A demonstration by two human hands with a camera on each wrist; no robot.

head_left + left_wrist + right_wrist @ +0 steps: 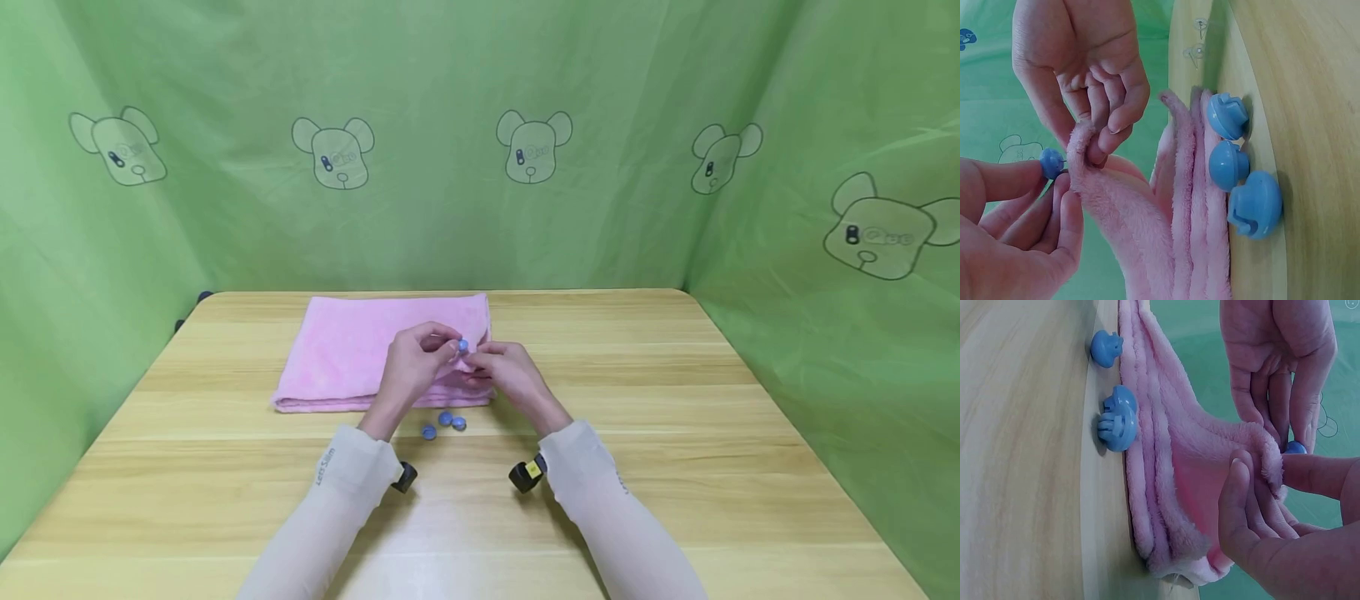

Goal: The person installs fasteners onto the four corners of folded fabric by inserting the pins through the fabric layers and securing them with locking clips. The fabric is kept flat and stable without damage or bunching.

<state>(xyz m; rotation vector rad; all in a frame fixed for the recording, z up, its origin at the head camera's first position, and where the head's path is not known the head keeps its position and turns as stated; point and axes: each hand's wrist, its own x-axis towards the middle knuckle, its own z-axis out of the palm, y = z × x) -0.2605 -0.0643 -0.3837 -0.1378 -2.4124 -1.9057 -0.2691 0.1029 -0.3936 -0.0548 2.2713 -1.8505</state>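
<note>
A folded pink plush cloth lies on the table, its near right corner lifted between the two hands. My left hand pinches a blue round-headed pin between thumb and fingers. In the left wrist view its thin point faces the raised cloth edge, right at the fabric. My right hand grips that edge, thumb on one side and fingers on the other, as the right wrist view shows. Three blue mushroom-shaped clip caps lie on the table just in front of the folded cloth.
In the left wrist view, small clear pins lie on the wooden table beyond the cloth. Green curtains printed with bear heads surround the table at the back and sides. Each wrist wears a black camera.
</note>
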